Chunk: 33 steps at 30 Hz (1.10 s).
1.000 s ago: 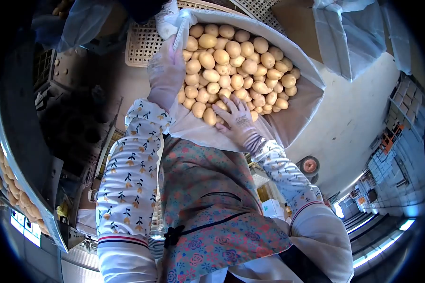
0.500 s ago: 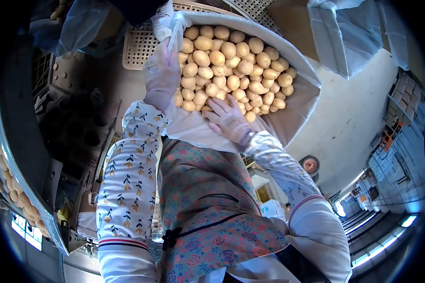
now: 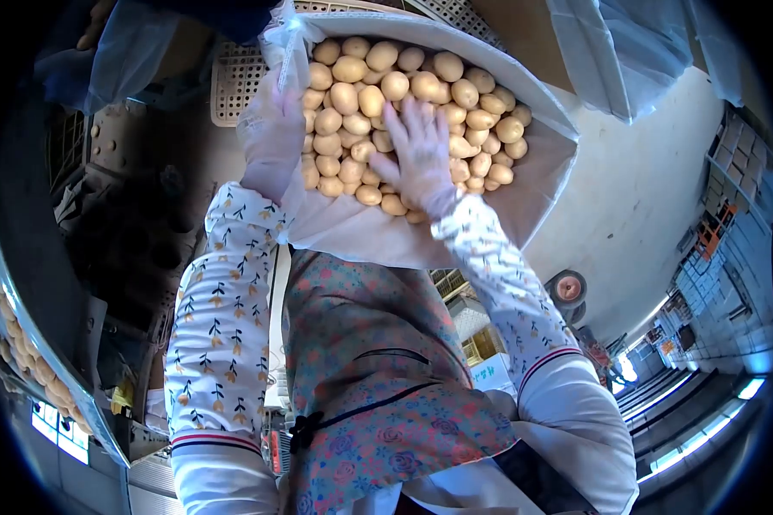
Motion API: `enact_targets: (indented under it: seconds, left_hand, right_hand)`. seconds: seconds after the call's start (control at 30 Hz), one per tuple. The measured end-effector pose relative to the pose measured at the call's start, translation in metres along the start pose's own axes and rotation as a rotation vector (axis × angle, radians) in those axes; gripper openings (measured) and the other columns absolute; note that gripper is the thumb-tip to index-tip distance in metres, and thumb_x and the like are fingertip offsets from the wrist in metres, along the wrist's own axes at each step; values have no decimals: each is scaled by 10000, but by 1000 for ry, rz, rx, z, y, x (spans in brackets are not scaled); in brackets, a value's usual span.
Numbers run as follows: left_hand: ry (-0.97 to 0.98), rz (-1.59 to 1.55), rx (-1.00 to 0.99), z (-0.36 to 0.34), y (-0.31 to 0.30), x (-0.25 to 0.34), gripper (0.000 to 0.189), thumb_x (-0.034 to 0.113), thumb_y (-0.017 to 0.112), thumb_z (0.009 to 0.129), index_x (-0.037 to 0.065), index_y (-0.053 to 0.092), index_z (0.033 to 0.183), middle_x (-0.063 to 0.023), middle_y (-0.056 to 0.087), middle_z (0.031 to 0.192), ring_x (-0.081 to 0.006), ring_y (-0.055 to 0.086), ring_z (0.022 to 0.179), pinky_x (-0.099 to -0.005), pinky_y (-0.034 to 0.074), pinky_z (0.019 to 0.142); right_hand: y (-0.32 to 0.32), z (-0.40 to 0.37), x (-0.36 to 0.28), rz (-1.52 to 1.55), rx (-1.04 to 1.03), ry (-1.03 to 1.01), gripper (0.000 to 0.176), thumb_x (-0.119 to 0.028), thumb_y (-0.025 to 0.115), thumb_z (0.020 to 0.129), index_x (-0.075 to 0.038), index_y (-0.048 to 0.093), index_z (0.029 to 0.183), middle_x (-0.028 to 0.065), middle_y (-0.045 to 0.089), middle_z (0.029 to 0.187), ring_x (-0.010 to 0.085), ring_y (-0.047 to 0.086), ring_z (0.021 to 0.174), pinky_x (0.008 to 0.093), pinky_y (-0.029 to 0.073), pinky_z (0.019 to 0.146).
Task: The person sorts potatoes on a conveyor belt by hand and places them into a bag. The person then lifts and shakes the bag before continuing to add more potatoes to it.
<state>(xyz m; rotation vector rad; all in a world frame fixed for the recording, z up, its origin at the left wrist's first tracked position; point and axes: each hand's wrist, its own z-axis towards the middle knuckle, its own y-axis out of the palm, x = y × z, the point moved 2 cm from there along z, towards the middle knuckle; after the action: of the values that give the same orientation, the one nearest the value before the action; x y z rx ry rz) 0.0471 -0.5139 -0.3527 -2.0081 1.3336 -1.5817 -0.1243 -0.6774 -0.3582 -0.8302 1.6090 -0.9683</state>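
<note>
A large box lined with a white plastic bag (image 3: 352, 227) stands in front of me, filled with several yellow-brown potatoes (image 3: 343, 99). My left hand (image 3: 270, 129), in a thin glove, grips the bag's edge at the box's left rim. Gloved too, my right hand (image 3: 421, 154) lies flat with spread fingers on top of the potatoes near the middle of the pile. My floral sleeves and apron fill the lower part of the view.
A perforated plastic crate (image 3: 240, 77) lies behind the box on the left. A conveyor with more potatoes (image 3: 13, 343) runs along the left edge. Empty lined boxes (image 3: 627, 51) stand at the upper right, beside bare concrete floor (image 3: 644, 206).
My right hand has moved from the near edge of the pile up onto its middle, fingers spread. The left hand stays on the bag's rim.
</note>
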Motion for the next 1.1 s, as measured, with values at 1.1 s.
enact_targets:
  seconds: [1.1]
  left_hand:
    - [17, 35, 74, -6, -7, 18, 352, 193, 616, 879, 79, 580, 1210, -159, 681, 1029, -314, 665, 957, -385, 509, 838]
  right_hand:
    - [-126, -62, 198, 111, 271, 791, 320, -321, 660, 860, -55, 681, 1037, 187, 696, 895, 347, 676, 867, 408, 510, 783]
